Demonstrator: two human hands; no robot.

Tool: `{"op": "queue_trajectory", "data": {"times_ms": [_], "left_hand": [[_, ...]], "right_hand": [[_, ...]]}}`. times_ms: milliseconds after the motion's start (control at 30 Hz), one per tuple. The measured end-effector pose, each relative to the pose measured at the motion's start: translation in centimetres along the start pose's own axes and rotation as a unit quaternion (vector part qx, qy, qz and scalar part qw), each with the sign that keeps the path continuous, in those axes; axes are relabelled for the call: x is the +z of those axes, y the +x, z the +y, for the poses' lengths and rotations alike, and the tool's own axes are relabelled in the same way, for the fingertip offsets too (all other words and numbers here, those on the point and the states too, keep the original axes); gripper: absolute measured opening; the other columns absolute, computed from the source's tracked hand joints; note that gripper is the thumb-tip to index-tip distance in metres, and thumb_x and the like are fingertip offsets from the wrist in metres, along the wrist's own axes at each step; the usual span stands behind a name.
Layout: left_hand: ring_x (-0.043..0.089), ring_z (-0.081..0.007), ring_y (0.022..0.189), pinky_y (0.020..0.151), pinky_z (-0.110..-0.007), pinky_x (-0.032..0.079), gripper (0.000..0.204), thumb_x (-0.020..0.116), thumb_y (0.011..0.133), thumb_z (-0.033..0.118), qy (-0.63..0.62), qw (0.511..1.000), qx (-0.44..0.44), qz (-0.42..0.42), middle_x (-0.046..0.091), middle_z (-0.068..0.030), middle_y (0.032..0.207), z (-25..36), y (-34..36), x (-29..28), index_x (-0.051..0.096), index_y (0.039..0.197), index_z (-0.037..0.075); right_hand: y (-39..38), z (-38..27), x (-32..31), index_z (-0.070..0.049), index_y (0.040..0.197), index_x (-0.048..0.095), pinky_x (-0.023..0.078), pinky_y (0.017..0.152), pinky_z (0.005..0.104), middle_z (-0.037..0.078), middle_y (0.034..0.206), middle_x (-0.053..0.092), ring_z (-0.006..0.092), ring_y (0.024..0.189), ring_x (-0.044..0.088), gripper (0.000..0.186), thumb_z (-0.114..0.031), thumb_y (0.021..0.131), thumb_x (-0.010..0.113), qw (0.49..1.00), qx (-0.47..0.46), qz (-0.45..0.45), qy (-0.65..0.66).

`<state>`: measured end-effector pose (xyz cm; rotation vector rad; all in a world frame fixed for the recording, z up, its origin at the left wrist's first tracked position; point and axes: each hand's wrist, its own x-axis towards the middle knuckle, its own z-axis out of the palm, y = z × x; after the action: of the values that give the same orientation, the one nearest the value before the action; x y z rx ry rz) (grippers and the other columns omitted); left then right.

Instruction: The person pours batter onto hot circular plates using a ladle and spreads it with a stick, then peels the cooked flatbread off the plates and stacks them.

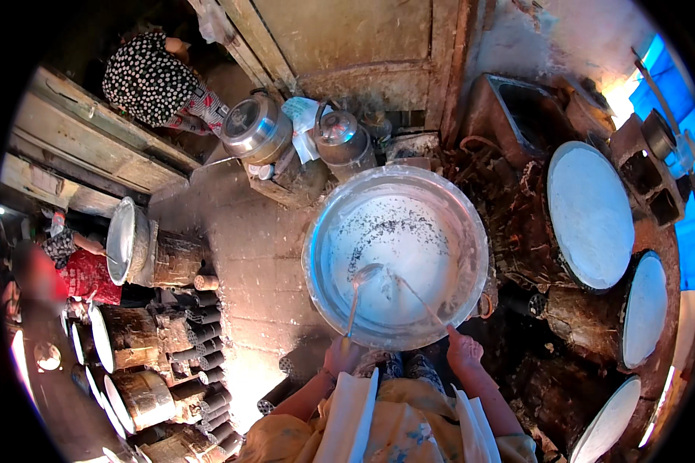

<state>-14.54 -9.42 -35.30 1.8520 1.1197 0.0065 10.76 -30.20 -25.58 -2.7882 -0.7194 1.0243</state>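
In front of me stands a large round metal basin [319, 239] holding a white liquid [398, 251] with dark specks floating over its surface. My left hand [341, 357], at the near rim, is closed around the handle of a ladle [353, 305]; its round bowl meets the liquid near the middle. Closed too, my right hand [463, 351] grips a thin-handled utensil [421, 299] that slants into the basin from the near right. The far end of that utensil is in or against the liquid, so its shape is unclear. The two tool ends lie close together.
Round white-topped pans [591, 216] sit on rusty drum stoves to my right. Beyond the basin are a lidded steel pot [256, 127] and a metal canister [338, 139]. Dark cylindrical briquettes [205, 336] are stacked at left. One person [150, 81] bends at the far left; another [89, 266] works beside a basin [122, 241].
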Motion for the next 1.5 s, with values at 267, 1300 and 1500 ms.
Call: {"op": "queue_trajectory", "data": {"times_ms": [267, 1300, 1500], "left_hand": [[0.039, -0.0091, 0.043, 0.035, -0.022, 0.031, 0.021, 0.047, 0.092, 0.028, -0.415, 0.832, -0.255, -0.266, 0.043, -0.0004, 0.060, 7.7, 1.5, -3.1, 0.049, 0.102, 0.010], [0.032, -0.0057, 0.040, 0.034, -0.020, 0.026, 0.043, 0.046, 0.086, 0.005, -0.339, 0.840, -0.264, -0.332, 0.033, 0.0025, 0.055, 16.8, 3.3, -5.7, 0.035, 0.125, 0.018], [0.031, -0.0053, 0.038, 0.033, -0.020, 0.026, 0.048, 0.045, 0.086, 0.003, -0.338, 0.852, -0.193, -0.350, 0.033, 0.0024, 0.054, 16.5, 2.5, -5.7, 0.034, 0.129, 0.019]], "right_hand": [[-1.1, 0.5, -1.5, -0.021, 0.110, 0.058, 0.048, 0.070, 0.0452, 0.019, 0.083, 0.062, 0.0350, 0.082, 0.061, 0.028, -0.017, 0.084, 0.049, 0.998, 0.003, 0.027, 0.056], [-4.2, 0.5, 0.8, -0.011, 0.118, 0.047, 0.049, 0.059, 0.0413, 0.020, 0.076, 0.060, 0.0341, 0.072, 0.061, 0.040, -0.007, 0.079, 0.051, 0.978, -0.082, 0.069, 0.180], [-6.5, -0.2, 0.2, -0.009, 0.114, 0.051, 0.048, 0.076, 0.0465, 0.024, 0.089, 0.061, 0.0396, 0.089, 0.058, 0.032, -0.012, 0.083, 0.050, 0.939, -0.075, -0.001, 0.337]]}}
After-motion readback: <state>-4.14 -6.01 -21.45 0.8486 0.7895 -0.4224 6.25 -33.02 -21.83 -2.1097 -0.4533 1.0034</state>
